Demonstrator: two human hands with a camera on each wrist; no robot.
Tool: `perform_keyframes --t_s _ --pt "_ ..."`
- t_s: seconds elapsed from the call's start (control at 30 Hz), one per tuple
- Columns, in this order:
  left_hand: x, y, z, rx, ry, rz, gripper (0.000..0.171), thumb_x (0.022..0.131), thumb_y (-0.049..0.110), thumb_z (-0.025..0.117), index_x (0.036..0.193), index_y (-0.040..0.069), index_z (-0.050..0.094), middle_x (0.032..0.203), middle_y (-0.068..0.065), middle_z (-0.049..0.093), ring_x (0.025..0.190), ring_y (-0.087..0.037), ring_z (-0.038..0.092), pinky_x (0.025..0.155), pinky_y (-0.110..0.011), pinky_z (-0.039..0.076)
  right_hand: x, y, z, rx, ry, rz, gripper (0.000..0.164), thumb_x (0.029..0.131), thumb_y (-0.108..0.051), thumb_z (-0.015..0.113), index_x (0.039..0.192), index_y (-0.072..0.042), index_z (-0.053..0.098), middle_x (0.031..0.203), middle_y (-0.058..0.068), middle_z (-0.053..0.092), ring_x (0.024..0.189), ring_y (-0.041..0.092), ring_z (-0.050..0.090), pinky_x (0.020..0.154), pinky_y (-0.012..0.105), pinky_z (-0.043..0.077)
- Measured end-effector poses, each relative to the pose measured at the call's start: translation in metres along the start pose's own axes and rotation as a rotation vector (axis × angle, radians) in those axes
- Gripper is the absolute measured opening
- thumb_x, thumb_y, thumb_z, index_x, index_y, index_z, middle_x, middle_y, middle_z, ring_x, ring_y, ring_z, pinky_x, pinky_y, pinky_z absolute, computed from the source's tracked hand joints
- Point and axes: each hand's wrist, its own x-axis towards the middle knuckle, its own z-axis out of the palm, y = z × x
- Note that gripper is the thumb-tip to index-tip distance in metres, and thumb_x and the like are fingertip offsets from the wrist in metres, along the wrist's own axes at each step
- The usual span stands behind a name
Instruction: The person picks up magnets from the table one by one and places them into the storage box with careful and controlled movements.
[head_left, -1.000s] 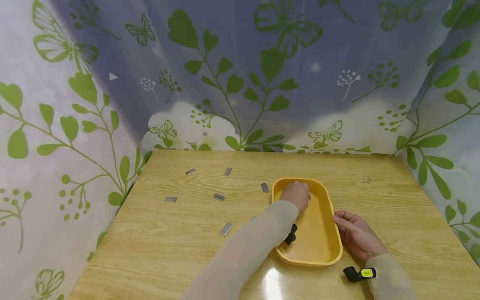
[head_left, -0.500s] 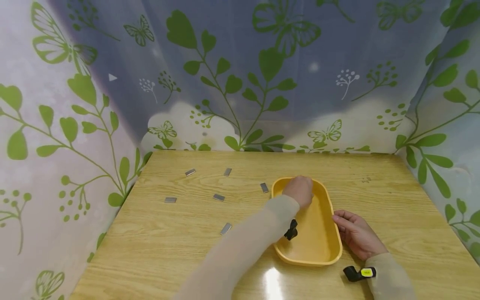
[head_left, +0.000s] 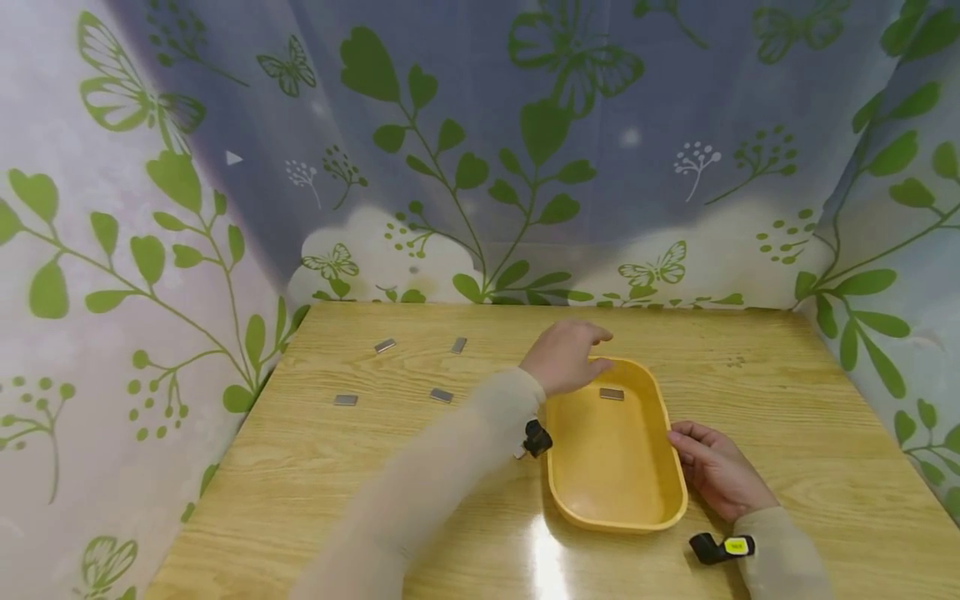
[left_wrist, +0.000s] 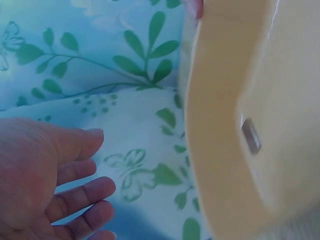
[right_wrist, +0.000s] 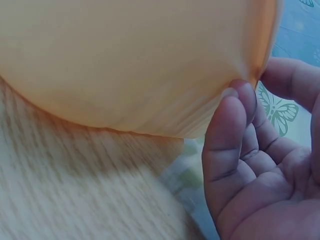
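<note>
A yellow plastic tray (head_left: 617, 475) stands on the wooden table, right of centre. One small grey rectangular block with a metallic sheen (head_left: 612, 394) lies inside it near the far end; the left wrist view shows this block (left_wrist: 251, 136) close to the tray's wall. Over the far left corner of the tray is my left hand (head_left: 566, 357), its fingers loosely extended and holding nothing. My right hand (head_left: 716, 468) pinches the right rim, thumb on top and fingers (right_wrist: 224, 135) against the outer wall. Several similar grey blocks (head_left: 441, 395) lie scattered on the table's left side.
The wooden table (head_left: 780, 392) ends at a patterned cloth backdrop (head_left: 480, 167) behind and at both sides. My left forearm crosses the table's middle and covers part of its surface. Black wrist cameras (head_left: 536, 437) are strapped to both wrists.
My left hand has come up out of the tray and moved left, its fingers opening. The block in the tray now shows fully. My right hand stays on the rim.
</note>
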Motion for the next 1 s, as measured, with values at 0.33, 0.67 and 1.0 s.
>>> perform_keyframes --t_s 0.33,0.67,1.0 --pt "-0.044 -0.05 -0.026 0.004 0.12 -0.013 0.045 0.093 0.032 0.065 0.132 0.011 0.058 0.131 -0.004 0.056 0.117 -0.021 0.054 0.097 -0.035 0.045 0.001 -0.002 0.0 -0.03 0.049 0.014 0.009 0.099 -0.016 0.056 0.101 -0.008 0.061 0.091 0.0 0.067 0.083 0.013 0.064 0.073 0.03 0.053" --pt "-0.12 -0.145 -0.026 0.018 0.134 -0.23 0.039 0.093 0.029 0.066 0.126 0.008 0.062 0.121 -0.009 0.058 0.11 -0.026 0.056 0.091 -0.042 0.048 0.001 0.003 -0.001 -0.012 0.04 0.003 0.009 0.099 -0.014 0.055 0.103 -0.008 0.06 0.092 0.0 0.066 0.082 0.012 0.063 0.072 0.029 0.053" --pt "-0.199 -0.222 -0.029 -0.016 0.102 -0.389 0.038 0.092 0.021 0.067 0.123 0.0 0.063 0.118 -0.017 0.061 0.104 -0.034 0.06 0.084 -0.048 0.05 0.001 0.002 -0.003 0.003 0.003 -0.016 0.012 0.1 -0.013 0.053 0.107 -0.007 0.059 0.095 0.001 0.068 0.085 0.013 0.065 0.074 0.03 0.053"
